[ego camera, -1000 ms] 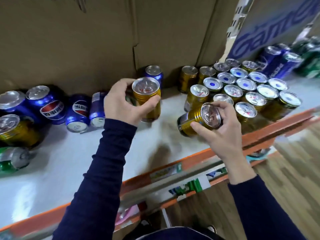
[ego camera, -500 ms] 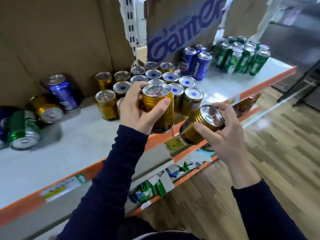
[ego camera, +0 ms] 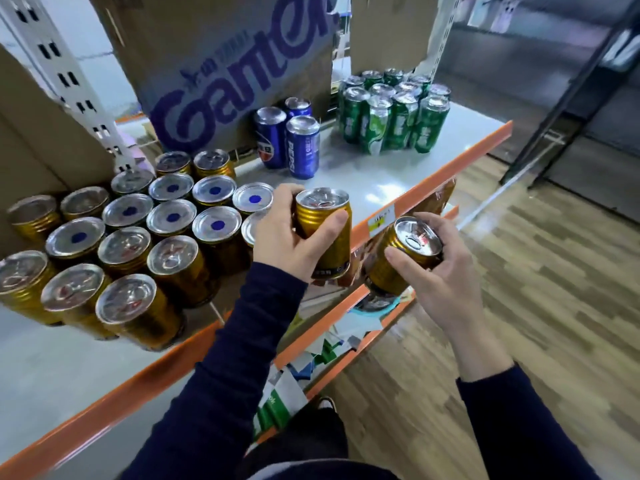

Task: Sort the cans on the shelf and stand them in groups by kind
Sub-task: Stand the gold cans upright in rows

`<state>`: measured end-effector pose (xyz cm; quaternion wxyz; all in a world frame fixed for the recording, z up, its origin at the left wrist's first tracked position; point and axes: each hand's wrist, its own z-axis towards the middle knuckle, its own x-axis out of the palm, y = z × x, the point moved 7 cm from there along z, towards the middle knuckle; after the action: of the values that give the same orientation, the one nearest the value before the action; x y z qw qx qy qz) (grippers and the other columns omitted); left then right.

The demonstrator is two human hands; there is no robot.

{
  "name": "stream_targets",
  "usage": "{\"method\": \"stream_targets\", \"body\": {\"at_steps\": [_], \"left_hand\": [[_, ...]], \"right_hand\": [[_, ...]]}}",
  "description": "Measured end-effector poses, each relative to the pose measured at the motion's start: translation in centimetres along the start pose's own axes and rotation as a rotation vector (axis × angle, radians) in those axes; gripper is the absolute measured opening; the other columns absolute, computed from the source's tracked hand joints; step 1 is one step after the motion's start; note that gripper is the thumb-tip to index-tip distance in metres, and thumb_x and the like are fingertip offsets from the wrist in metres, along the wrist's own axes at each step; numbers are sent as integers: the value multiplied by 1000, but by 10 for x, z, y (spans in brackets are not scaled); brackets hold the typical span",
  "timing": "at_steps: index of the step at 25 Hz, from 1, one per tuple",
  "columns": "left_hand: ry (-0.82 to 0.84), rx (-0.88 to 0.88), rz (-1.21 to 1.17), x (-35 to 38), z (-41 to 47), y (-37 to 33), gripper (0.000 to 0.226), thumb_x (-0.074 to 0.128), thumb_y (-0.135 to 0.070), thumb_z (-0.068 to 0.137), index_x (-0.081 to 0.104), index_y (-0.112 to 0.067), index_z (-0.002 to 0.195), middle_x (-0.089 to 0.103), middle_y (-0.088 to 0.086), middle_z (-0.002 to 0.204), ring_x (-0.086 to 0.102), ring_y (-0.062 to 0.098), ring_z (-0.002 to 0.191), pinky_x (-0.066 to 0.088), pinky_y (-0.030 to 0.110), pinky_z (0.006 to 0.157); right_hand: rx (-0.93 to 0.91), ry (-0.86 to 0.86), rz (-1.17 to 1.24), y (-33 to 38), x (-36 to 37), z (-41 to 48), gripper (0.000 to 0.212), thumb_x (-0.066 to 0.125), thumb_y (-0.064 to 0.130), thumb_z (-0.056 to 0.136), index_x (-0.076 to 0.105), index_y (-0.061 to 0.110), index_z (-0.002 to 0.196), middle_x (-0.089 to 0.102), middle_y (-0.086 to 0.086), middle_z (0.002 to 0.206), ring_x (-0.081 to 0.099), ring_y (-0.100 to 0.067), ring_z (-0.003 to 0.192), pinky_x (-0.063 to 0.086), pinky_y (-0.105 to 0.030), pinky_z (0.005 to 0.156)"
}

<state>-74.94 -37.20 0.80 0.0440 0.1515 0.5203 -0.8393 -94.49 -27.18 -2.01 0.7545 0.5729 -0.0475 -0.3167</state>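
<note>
- Nearest us, the right grip (ego camera: 440,271) is clamped round a tilted gold can (ego camera: 405,258), held out past the front edge of the shelf (ego camera: 374,178)
- Just left of it, the left grip (ego camera: 284,244) is wrapped round an upright gold can (ego camera: 323,233) at the right end of the gold group (ego camera: 138,237); we cannot tell whether its base touches the shelf
- We judge the step in hand to be adding these two cans to the gold group
- The next move calls for setting the upright can down on the bare shelf just right of the group without knocking its neighbours, then turning the tilted can upright and standing it alongside
- We count eighteen gold cans standing in the group, one partly hidden behind the left grip, so twenty with the two we hold
- Farther back stand three blue cans (ego camera: 303,147), close together in front of the cardboard box (ego camera: 225,64)
- Farthest right are the green cans (ego camera: 394,116), about eleven, though they are packed too tightly for a sure count
</note>
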Motion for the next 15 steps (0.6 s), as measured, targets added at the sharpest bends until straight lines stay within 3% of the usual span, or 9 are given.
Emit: {"method": "stream_targets", "body": {"at_steps": [5, 11, 15], "left_hand": [[-44, -43, 49, 14, 56, 11, 52, 60, -62, 70, 48, -23, 104, 61, -17, 87, 58, -5, 79, 46, 9, 65], [-121, -134, 180, -22, 117, 16, 54, 63, -56, 77, 49, -28, 120, 56, -21, 99, 53, -10, 87, 39, -2, 64], [-233, -213, 398, -48, 147, 32, 59, 65, -58, 76, 49, -19, 117, 53, -4, 110, 50, 7, 94, 39, 15, 77]], "right_hand": [[-50, 65, -31, -13, 7, 74, 60, 73, 47, 70, 56, 21, 121, 65, 13, 104, 62, 0, 94, 46, -8, 75], [-88, 187, 9, -25, 49, 127, 57, 76, 34, 72, 55, 18, 122, 61, 21, 102, 58, 10, 92, 42, -4, 74], [-101, 300, 52, -29, 80, 150, 54, 76, 34, 71, 55, 24, 120, 61, 19, 103, 59, 5, 91, 43, -7, 75]]}}
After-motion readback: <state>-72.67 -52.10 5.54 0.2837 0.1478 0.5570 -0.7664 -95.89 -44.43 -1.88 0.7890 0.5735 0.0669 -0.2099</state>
